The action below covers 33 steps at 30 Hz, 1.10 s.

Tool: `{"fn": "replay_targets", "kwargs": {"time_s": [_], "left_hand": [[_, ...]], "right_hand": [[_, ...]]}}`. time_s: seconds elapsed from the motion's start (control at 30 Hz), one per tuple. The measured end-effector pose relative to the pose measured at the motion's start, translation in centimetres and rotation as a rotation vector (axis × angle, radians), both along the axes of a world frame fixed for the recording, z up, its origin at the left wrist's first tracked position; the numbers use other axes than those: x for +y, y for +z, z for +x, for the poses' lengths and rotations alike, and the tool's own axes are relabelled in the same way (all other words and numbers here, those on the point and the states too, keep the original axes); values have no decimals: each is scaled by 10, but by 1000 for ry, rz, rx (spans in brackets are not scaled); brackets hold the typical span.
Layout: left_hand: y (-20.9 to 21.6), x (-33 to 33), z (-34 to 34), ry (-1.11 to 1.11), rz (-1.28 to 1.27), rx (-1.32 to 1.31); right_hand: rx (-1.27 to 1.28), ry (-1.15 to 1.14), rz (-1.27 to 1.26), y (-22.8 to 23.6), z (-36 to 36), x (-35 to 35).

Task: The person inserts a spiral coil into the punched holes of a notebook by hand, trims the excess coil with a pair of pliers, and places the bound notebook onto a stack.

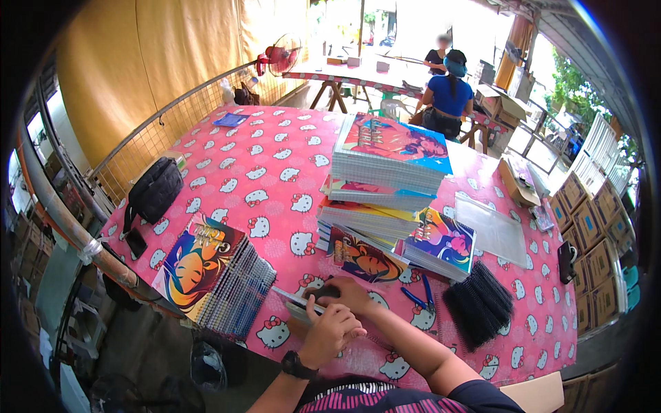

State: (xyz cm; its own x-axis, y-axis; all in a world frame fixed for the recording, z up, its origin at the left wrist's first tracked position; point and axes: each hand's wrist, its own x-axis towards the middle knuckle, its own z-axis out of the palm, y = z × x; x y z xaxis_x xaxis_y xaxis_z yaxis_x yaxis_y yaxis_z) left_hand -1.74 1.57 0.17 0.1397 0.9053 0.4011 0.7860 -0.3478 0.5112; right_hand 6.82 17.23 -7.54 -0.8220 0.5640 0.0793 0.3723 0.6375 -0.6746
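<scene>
Close to the table's near edge, my left hand, with a black watch on its wrist, closes on a thin pale stack of pages seen edge-on. My right hand lies just beyond it, fingers curled by a small dark thing that is too covered to name. To the left rises a pile of spiral-bound notebooks with illustrated covers. Beyond my hands, an illustrated notebook cover leans at the foot of a tall stack of notebooks. Blue-handled pliers lie right of my hands.
Black binding coils lie at right, near another notebook pile and a clear plastic sheet. A black bag and phone sit along the left edge. Two people stand by a far table; cartons are stacked right.
</scene>
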Motion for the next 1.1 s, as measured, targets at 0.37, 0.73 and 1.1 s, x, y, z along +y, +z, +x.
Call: {"fn": "replay_targets", "kwargs": {"time_s": [0.37, 0.73, 1.1], "left_hand": [[2, -11, -21, 323, 118, -86], [-44, -11, -20, 627, 207, -449], [-48, -5, -51, 530, 238, -683]], "right_hand": [[456, 119, -840, 73, 125, -39], [228, 22, -332, 91, 105, -40], [404, 109, -529, 95, 100, -36]]}}
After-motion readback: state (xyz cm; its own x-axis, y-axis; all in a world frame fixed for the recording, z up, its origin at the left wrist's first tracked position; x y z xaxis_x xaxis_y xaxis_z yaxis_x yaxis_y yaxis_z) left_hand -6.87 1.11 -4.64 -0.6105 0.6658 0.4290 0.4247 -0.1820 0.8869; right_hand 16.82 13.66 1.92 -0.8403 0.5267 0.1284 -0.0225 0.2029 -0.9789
